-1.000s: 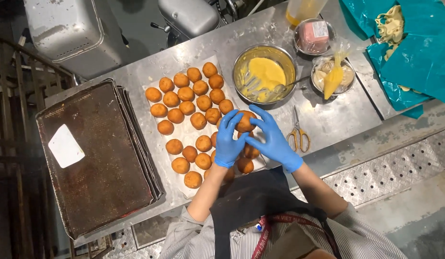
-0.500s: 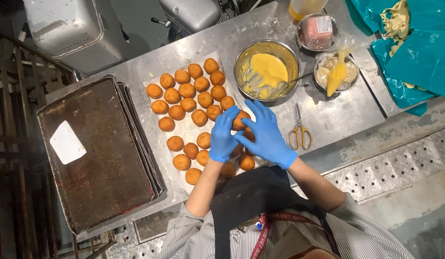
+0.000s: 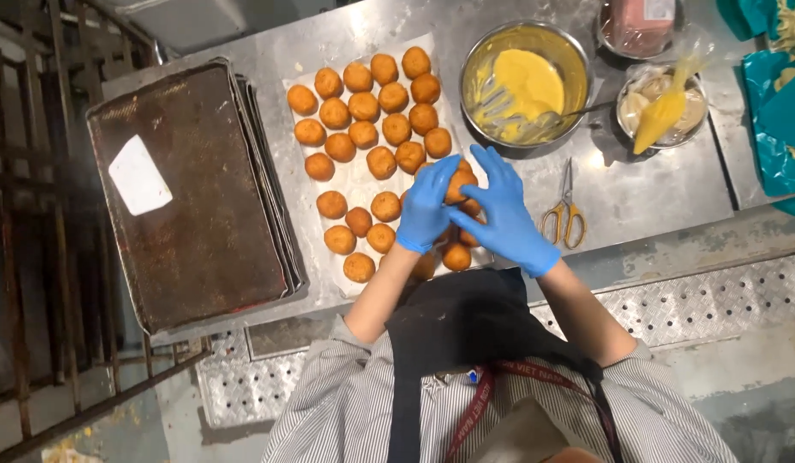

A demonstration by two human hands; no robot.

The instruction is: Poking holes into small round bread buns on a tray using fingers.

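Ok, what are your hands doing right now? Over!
Left hand and right hand cup one golden ball. More balls on paper. Scissors beside.

Single view only, from a head-worn camera, looking almost straight down over the wearer's own chest and apron at lower centre of the frame. Steel counter (image 3: 637, 193) filling the upper half, far edge cut off by the top border. Near enough to take in both gloved hands at centre, at forearm's reach below the lens. Dark baking tray (image 3: 192, 197) toward the left, metal bowl (image 3: 526, 81) at upper right, perforated floor plate along the bottom right. No second view to overlap.
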